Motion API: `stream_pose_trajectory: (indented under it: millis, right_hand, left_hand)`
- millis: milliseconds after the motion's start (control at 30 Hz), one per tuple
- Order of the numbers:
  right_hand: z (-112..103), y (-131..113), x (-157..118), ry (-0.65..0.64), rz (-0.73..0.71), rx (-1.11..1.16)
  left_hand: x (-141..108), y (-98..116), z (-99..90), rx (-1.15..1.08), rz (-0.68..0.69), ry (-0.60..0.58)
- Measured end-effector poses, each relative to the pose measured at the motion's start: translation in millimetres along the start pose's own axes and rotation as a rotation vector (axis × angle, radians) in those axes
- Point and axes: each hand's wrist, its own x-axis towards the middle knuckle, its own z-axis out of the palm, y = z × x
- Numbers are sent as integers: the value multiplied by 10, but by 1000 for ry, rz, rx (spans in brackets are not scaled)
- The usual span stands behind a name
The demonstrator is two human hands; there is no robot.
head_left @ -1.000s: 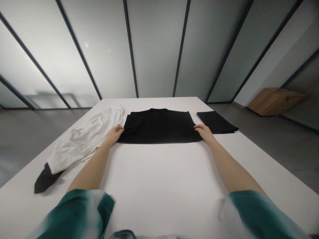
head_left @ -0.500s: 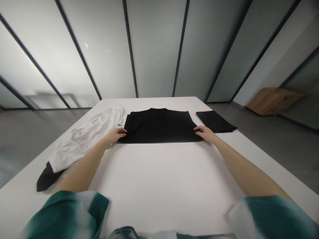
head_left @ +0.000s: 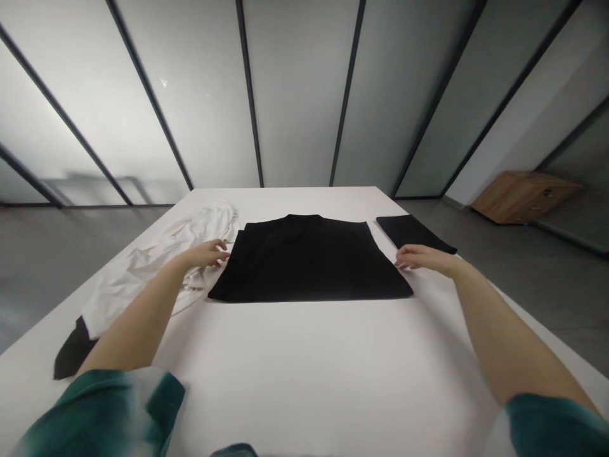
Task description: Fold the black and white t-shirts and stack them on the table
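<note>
A black garment (head_left: 309, 263) lies folded and flat across the middle of the white table (head_left: 304, 362), its straight edge towards me. Beside its left edge is my left hand (head_left: 212, 252), fingers apart and holding nothing. My right hand (head_left: 415, 257) is at the garment's right edge with its fingers slightly bent and apart; nothing shows between them. Whether the right fingertips touch the fabric is hard to tell.
Crumpled white fabric (head_left: 124, 279) lies along the left side, with a dark piece (head_left: 75, 350) at its near end. A smaller folded black cloth (head_left: 413, 232) rests at the right. Beyond stands a wooden cabinet (head_left: 521, 195).
The black garment has come nearer to me and its near edge looks wider. Both hands have let go of it and moved outwards, away from each other.
</note>
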Motion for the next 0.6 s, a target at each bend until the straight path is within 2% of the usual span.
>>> stream_pose_trajectory:
  millis: [67,133,233,300,367,467,533,600]
  right_hand:
    - [85,-104,316,182,-60,-34]
    - [244,-205,647,307,-101,-91]
    - [494,-326,1050,458,-106,-289]
    - [605,-378,1223,527,-83,-393]
    - [652,-401,1326,547,-50,-448]
    - [618,-392,1380,552,-24,-451]
    - [549,-376,1376,607,-47,-423]
    - [465,-369,1361,693,-70,-385]
  left_hand:
    - [290,73,107,58,107,192]
    - [568,143,247,144,139,315]
    - [890,212,400,254,64,491]
    - [1035,222,421,250,6,565]
    - [1130,208,382,173,-29,556]
    - [1197,181,256,24,-65,454]
    - [1208,191,146,-52,-53,407]
    - [1211,237,35,-95,-34,414]
